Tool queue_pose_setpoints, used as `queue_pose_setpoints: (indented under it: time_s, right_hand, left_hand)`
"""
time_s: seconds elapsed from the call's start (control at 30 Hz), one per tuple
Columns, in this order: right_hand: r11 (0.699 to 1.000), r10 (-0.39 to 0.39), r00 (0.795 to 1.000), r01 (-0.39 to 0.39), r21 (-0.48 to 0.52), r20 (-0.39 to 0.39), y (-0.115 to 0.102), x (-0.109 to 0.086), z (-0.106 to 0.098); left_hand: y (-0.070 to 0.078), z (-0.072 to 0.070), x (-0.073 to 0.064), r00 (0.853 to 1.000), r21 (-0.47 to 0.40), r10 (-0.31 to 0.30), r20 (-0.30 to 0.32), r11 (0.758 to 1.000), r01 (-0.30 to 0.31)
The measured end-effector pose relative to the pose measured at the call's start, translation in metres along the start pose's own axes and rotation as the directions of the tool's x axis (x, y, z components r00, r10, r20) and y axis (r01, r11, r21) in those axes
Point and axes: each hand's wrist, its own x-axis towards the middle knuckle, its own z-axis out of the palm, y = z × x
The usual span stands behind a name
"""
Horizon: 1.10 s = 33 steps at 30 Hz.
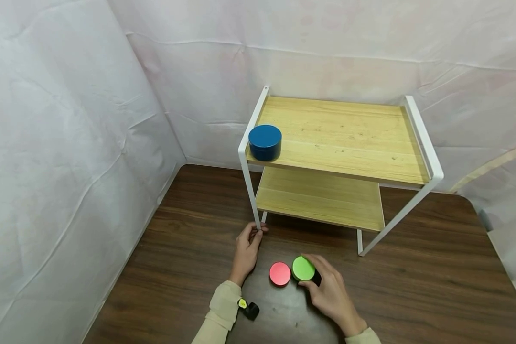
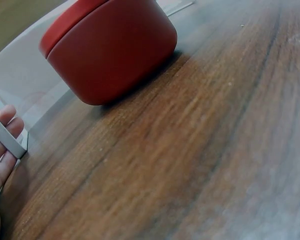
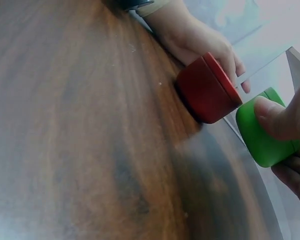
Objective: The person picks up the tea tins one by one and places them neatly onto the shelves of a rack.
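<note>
Green tin [image 1: 303, 268] pinched by right hand [image 1: 330, 292] | red tin [image 1: 280, 274] just left, untouched | left hand [image 1: 246, 248] grips shelf leg [image 1: 252, 200]

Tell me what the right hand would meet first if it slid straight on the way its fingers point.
Likely the rack: the right hand, gripping the green tin, points up-left toward the rack's lower shelf and front left leg. The red tin sits just left of that line.
</note>
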Motion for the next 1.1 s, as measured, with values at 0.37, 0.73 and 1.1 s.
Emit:
queue_pose_setpoints:
  time_s: [0.37, 0.73, 1.1]
  right_hand:
    - [1.000, -0.028, 1.000, 0.029, 0.013, -0.012, -0.004, 0.011, -0.004]
    - [0.998, -0.058, 0.997, 0.059, 0.031, -0.040, -0.014, 0.031, -0.011]
    - [0.993, -0.118, 0.990, 0.120, 0.014, -0.080, -0.022, 0.052, -0.022]
  left_hand:
    - [-0.004, 0.001, 0.001, 1.000, 0.021, 0.002, 0.015, 1.000, -0.003]
    - [-0.001, 0.002, 0.001, 1.000, -0.012, 0.007, 0.002, 1.000, -0.007]
    - [0.000, 0.000, 0.002, 1.000, 0.012, 0.012, 0.020, 1.000, -0.012]
